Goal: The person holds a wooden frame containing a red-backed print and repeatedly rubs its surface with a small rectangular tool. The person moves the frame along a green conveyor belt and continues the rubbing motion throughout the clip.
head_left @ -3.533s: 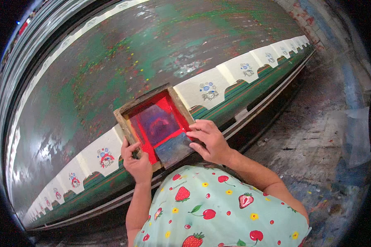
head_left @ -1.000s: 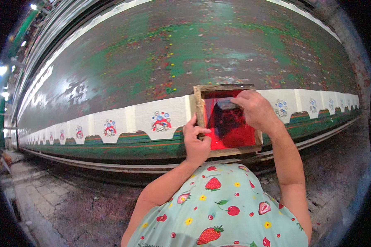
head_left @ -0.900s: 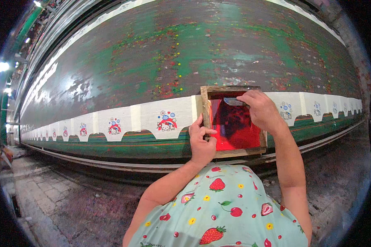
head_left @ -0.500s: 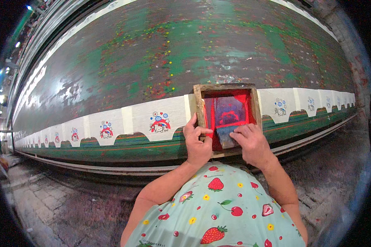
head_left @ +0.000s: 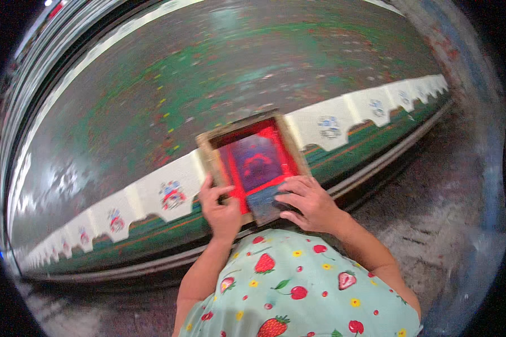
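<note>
A wooden screen-printing frame (head_left: 208, 154) with red ink inside sits tilted in front of me, over the row of white fabric pieces. Within it, a purple-blue mesh area (head_left: 257, 163) shows a faint reddish figure. A blue-grey squeegee (head_left: 262, 203) leans at the near end, its lower part overlapping the near rail. My left hand (head_left: 221, 210) grips the left wall, thumb on the inner side. My right hand (head_left: 309, 205) bends over the near right corner, fingertips against the squeegee; the wall underneath is hidden. Whether the frame touches the fabric, I cannot tell.
White scalloped fabric pieces (head_left: 146, 196) run along the near edge of a long paint-stained table (head_left: 225, 73). Those on the left bear red-and-blue prints; those on the right show mainly blue ones. A rail (head_left: 371, 165) borders the near side. My strawberry-patterned apron (head_left: 298, 269) hangs below.
The view has turned, so table and frame now slant up to the right. My right fingers have spread from their tight bend over the squeegee. My left hand stays at the frame's left wall.
</note>
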{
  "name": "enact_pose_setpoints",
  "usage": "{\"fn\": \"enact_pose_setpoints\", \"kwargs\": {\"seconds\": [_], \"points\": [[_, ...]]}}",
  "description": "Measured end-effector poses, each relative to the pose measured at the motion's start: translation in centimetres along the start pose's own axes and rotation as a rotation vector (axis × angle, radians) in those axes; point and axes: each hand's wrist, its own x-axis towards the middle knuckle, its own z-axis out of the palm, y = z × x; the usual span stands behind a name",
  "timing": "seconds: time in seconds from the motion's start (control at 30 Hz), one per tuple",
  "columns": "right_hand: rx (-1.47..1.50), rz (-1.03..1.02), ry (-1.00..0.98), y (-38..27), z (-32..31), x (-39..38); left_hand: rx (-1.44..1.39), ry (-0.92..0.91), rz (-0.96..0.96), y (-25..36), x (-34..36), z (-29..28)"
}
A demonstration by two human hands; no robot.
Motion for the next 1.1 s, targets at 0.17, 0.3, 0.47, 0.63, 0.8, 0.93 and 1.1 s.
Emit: {"fn": "enact_pose_setpoints", "kwargs": {"seconds": [0.17,0.3,0.47,0.63,0.8,0.93,1.1], "points": [[0.064,0.163,0.247,3.8,-0.9,-2.7,-0.078,0.009,-0.026,1.8,0.1,0.6],[0.191,0.273,0.310,6.8,-2.2,-5.5,-0.122,0.007,0.031,4.1,-0.4,4.1],[0.217,0.281,0.391,12.4,-5.8,-9.1,-0.125,-0.020,0.013,6.8,-1.2,11.6],[0.196,0.249,0.405,18.1,-10.2,-11.7,-0.182,0.000,-0.017,9.0,-2.2,19.2],[0.216,0.213,0.373,21.8,-13.1,-13.4,-0.145,0.017,-0.003,10.7,-2.8,22.9],[0.207,0.186,0.355,22.8,-13.9,-14.0,-0.195,-0.002,-0.078,11.2,-2.9,23.8],[0.240,0.185,0.346,23.2,-14.1,-14.3,-0.240,-0.001,-0.143,10.6,-2.8,24.1]]}}
